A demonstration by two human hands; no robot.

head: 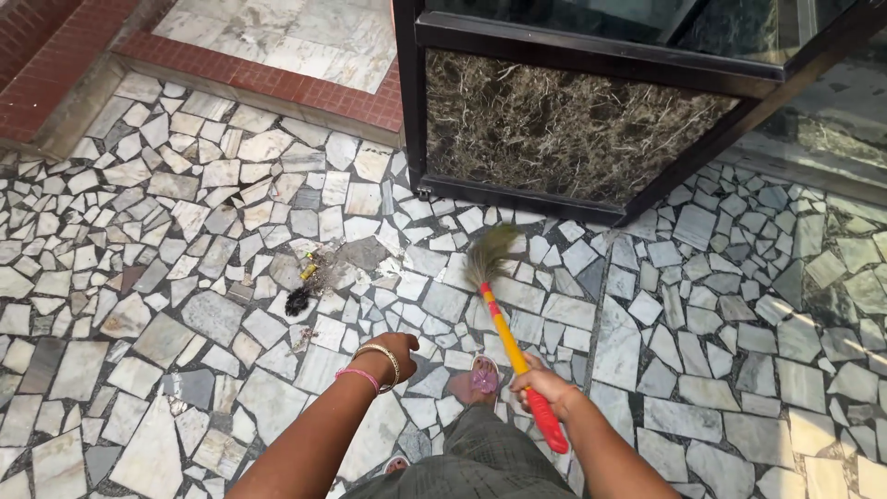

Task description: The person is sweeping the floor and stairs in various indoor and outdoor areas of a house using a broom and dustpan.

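Right hand (547, 386) grasps broom (511, 340); left hand (395, 351) fingers hidden, grip unclear.

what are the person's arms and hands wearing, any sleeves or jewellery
Both arms are bare, with no sleeves in view and no gloves. The left hand has two bangles at the wrist: a gold-coloured one and a thin pink one beside it. The right hand shows no jewellery.

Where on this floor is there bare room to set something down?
Bare mosaic floor lies right of the broom, below the black door frame; more at far left. It is crowded at the debris pile, ahead of the left hand.
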